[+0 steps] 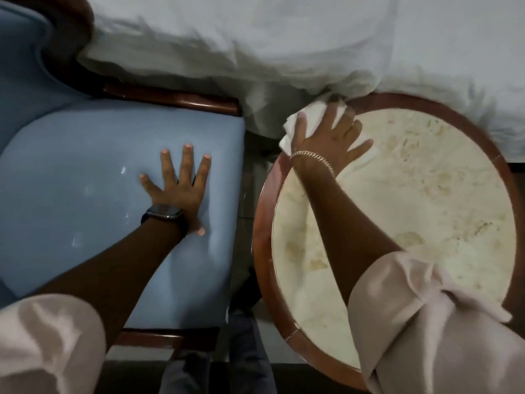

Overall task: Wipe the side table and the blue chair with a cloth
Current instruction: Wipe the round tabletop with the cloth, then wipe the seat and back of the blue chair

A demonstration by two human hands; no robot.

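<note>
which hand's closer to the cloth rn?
Right. The right hand presses flat on the white cloth at the side table's far rim; the left hand rests spread on the blue chair seat, across the gap, not touching it.

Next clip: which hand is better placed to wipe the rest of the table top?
Right. The right hand presses the cloth on the side table; the left hand lies flat on the blue chair, without a cloth.

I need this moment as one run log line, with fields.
step: wiping side table | right hand: presses cloth flat at table's far-left rim | left hand: flat on blue chair seat | seat: white specks
</note>
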